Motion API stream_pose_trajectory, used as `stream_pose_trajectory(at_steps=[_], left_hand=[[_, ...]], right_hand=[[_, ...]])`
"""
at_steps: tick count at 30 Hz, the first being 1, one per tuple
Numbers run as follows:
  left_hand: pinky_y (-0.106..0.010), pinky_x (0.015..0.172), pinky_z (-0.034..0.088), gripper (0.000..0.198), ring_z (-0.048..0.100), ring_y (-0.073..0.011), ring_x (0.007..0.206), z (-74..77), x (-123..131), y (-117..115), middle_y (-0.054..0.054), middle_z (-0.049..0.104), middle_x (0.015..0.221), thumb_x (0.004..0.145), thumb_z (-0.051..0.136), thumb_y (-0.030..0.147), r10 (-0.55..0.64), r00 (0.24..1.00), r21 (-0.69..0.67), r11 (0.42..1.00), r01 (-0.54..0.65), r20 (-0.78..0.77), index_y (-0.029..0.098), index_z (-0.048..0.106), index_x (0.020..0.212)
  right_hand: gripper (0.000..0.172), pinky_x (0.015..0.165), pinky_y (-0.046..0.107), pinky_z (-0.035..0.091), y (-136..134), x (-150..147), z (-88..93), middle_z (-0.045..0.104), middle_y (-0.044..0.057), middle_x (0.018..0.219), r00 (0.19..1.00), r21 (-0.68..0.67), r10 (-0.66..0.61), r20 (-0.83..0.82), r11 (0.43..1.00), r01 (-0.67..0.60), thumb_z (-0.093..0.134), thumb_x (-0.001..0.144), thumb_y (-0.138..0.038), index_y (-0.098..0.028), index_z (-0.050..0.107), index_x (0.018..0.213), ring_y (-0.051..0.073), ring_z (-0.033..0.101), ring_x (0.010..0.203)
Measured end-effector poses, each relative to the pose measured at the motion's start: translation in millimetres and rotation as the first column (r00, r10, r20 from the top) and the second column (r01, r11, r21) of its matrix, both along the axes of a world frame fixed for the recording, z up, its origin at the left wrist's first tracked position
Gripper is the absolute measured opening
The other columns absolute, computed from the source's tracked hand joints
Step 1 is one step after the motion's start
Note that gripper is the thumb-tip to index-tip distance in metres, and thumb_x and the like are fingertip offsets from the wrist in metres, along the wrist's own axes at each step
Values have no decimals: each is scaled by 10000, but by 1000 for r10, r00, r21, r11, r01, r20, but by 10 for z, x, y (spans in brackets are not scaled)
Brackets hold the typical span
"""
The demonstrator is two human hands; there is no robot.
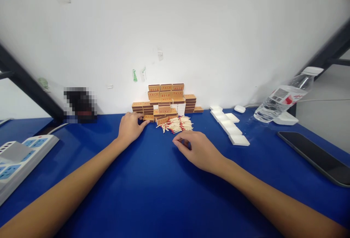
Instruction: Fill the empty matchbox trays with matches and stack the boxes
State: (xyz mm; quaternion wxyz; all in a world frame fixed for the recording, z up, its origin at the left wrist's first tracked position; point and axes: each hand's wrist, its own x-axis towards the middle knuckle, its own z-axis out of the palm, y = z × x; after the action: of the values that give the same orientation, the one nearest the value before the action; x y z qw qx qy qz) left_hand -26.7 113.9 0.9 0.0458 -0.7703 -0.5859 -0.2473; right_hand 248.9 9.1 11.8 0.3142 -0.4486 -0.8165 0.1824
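head view. loose matches [177,124] lie heaped on the blue worktop [153,194] at far centre, on the near side of the stacked matchboxes [165,101] set against the wall. judged light, thin and brittle, apt to roll and scatter; best pinched mid-stick, clear of the red heads. left hand [130,126] lies flat, fingers loose, tips touching a low box [148,118], gripping nothing. right hand [201,150], near the heap, has thumb and forefinger pinched together; whether a match sits between them cannot be told. box print is illegible; a blurred dark object [80,103] stands far left.
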Motion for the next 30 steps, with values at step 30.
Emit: stream_pose_trajectory(at_steps=[30], left_hand=[[-421,946,539,250,710,-290,1039,84,94,32,-112,802,1073,1035,587,341,-189,917,32,976,214,-352,212,800,1009]], right_hand=[[163,655,297,440,26,-5,-40,727,-5,767,998,-61,-27,61,998,31,610,964,-187,-220,743,875,150,606,669]])
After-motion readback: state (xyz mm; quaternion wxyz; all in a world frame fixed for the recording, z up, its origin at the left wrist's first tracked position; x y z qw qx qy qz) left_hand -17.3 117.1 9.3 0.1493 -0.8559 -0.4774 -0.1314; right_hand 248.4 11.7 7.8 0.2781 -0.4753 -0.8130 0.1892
